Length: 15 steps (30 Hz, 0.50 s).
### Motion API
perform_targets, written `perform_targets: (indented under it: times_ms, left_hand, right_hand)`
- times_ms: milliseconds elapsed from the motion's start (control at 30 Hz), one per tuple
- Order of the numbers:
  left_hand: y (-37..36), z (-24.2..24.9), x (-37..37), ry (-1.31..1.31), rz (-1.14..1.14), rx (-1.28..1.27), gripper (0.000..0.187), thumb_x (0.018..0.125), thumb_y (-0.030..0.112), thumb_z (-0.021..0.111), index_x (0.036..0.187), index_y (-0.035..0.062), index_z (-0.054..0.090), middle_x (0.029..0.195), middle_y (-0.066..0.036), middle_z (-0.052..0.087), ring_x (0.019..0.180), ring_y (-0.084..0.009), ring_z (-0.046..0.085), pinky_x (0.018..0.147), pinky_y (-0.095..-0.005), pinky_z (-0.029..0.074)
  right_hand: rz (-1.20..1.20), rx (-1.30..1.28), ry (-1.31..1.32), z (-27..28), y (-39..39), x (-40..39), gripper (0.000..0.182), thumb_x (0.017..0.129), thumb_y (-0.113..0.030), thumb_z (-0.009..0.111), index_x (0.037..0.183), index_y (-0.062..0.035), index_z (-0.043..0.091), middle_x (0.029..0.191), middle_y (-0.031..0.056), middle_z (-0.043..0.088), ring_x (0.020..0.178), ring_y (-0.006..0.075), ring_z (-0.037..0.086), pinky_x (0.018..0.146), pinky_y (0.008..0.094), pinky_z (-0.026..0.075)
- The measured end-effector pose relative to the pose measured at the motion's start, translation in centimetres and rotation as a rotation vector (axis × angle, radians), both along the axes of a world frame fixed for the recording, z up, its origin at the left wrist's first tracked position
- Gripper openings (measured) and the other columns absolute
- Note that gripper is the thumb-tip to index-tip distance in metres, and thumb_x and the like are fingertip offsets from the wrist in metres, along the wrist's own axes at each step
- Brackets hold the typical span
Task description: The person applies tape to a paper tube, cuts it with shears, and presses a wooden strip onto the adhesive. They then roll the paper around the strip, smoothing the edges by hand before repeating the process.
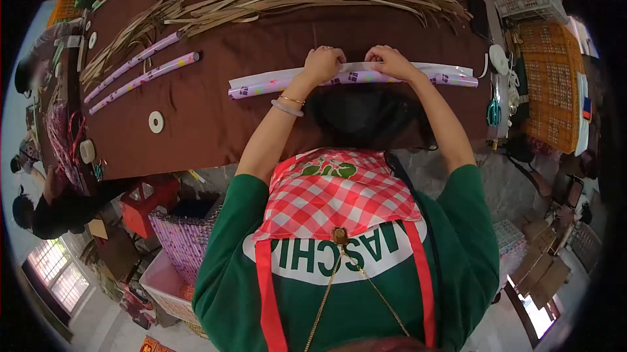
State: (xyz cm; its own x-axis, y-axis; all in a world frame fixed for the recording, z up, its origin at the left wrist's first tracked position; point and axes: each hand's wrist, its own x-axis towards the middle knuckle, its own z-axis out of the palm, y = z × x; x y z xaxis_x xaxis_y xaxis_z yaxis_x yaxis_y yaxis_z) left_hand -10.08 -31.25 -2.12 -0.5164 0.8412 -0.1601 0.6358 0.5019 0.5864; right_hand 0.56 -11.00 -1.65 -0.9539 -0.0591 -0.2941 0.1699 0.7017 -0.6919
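Note:
A roll of purple patterned wrapping paper [274,87] lies across the brown tablecloth in front of me, its white inner side showing along the far edge. My left hand [325,64], with bangles at the wrist, is closed on that far edge left of the roll's middle. A short way to the right, my right hand [390,63] also pinches the white edge, fingers curled and thumb toward the left hand. The fingertips are partly hidden behind the paper. Below the hands, a dark rounded shape [366,113] covers the table's near edge.
Long brown strips [313,2] stretch across the far table. More patterned rolls [150,81] lie at left and at the back. A white tape roll [156,122] sits left; teal scissors [494,112] are at right. Wicker baskets [545,78] stand beyond the right edge. Other people are at left.

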Motion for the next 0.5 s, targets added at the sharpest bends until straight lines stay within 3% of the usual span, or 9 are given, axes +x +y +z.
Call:
perform_targets:
  times_ms: [67, 167, 500]
  left_hand:
    - [-0.07, 0.0, -0.15, -0.05, 0.0, 0.001, 0.014, 0.068, 0.016, 0.059, 0.081, 0.0143, 0.064, 0.08, -0.004, 0.063, 0.088, -0.024, 0.056, 0.073, -0.0389, 0.043]
    - [-0.19, -0.53, -0.33, -0.105, 0.0, 0.039, 0.014, 0.068, 0.016, 0.06, 0.082, 0.0145, 0.064, 0.077, -0.003, 0.063, 0.087, -0.0235, 0.056, 0.073, -0.0386, 0.042]
    - [0.01, -0.36, -0.02, -0.025, 0.026, 0.001, 0.016, 0.067, 0.013, 0.062, 0.083, 0.0157, 0.064, 0.075, 0.0, 0.063, 0.086, -0.0209, 0.056, 0.074, -0.0395, 0.04]
  right_hand:
    - [-0.019, -0.067, -0.073, -0.13, 0.25, 0.19, 0.019, 0.074, -0.012, 0.059, 0.093, -0.0101, 0.058, 0.088, 0.0048, 0.056, 0.084, 0.0202, 0.051, 0.083, 0.0341, 0.037]
    - [-0.068, -0.186, -0.138, 0.19, 0.17, 0.16, 0.018, 0.075, -0.011, 0.06, 0.093, -0.0109, 0.058, 0.087, 0.003, 0.055, 0.086, 0.019, 0.05, 0.082, 0.0346, 0.036]
    - [0.001, -0.114, -0.092, -0.05, 0.4, 0.35, 0.013, 0.077, -0.01, 0.059, 0.09, -0.0117, 0.059, 0.084, 0.001, 0.054, 0.087, 0.0177, 0.046, 0.082, 0.0338, 0.032]
